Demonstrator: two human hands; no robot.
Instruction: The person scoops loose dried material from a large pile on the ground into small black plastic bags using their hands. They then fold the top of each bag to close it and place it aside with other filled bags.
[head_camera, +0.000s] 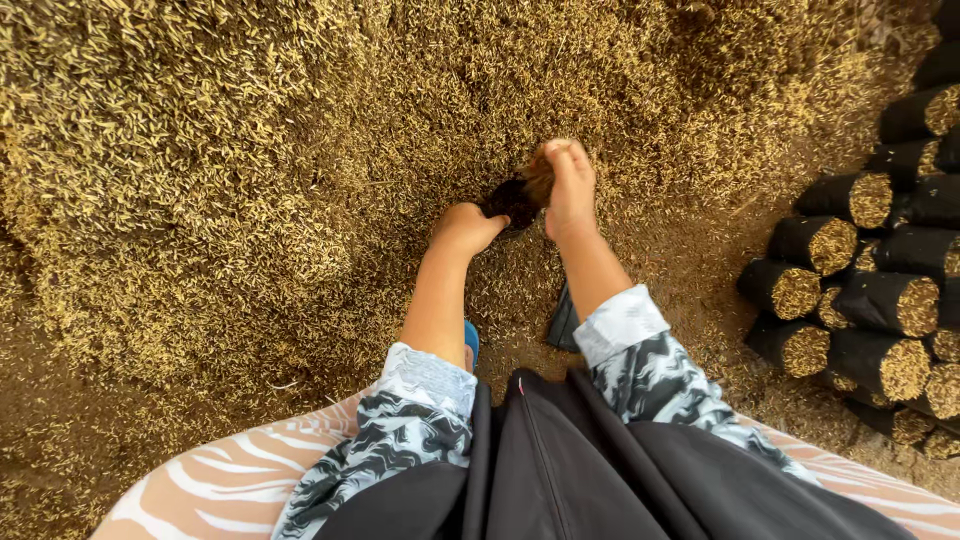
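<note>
My left hand (466, 226) grips the rim of a small black bag (510, 200) that sits low against a big heap of golden husks (230, 150). My right hand (566, 185) is cupped over the bag's mouth with a handful of husks under its fingers. Both forearms reach forward from patterned black-and-white sleeves. The inside of the bag is mostly hidden by the hands.
A stack of filled black bags (870, 290), lying on their sides with husk-packed ends showing, stands at the right. A flat black bag (562, 322) lies on the ground between my arms. My striped trousers and black apron fill the bottom edge.
</note>
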